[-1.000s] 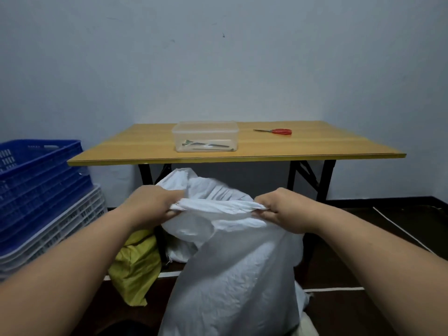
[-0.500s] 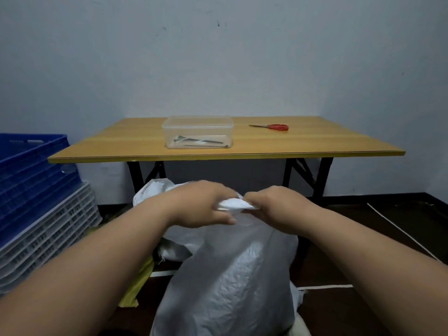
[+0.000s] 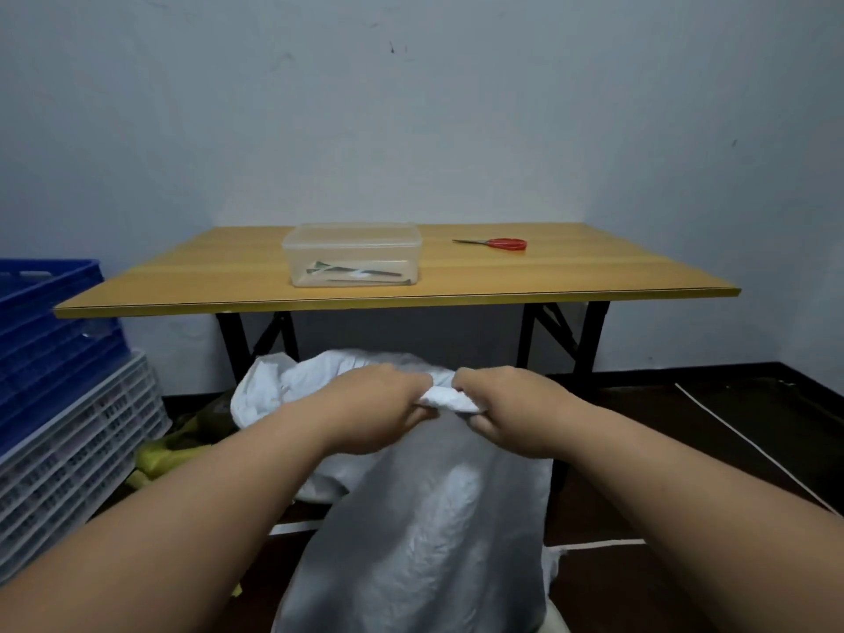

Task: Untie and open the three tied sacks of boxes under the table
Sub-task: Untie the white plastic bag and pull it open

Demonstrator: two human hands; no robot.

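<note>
My left hand (image 3: 379, 406) and right hand (image 3: 502, 406) have closed in on each other since a second ago: then they held the mouth of the white sack (image 3: 424, 532) stretched wide between them, and now they sit almost touching, each grip curled tight round the bunched neck (image 3: 450, 398) of that sack. The sack stands on the floor in front of the table (image 3: 593, 276), just ahead of its front edge and between its black legs, its body hanging slack below my fists. A second white sack (image 3: 274, 390) slumps behind it to the left under the table, and a yellow one (image 3: 160, 454) lies on the floor beside that, partly hidden by my left forearm. I cannot see a knot or cord in the gathered cloth, so I cannot tell whether this sack is already untied. I read the gathering as work on the neck itself, either feeling for the tie or rolling the rim down, so this sack is not finished and the other two wait. On the table sit a clear plastic box (image 3: 351, 255) near the middle and red-handled scissors (image 3: 495, 243) towards the back right corner, both untouched. Blue and white crates (image 3: 59, 381) stand stacked at the left.
</note>
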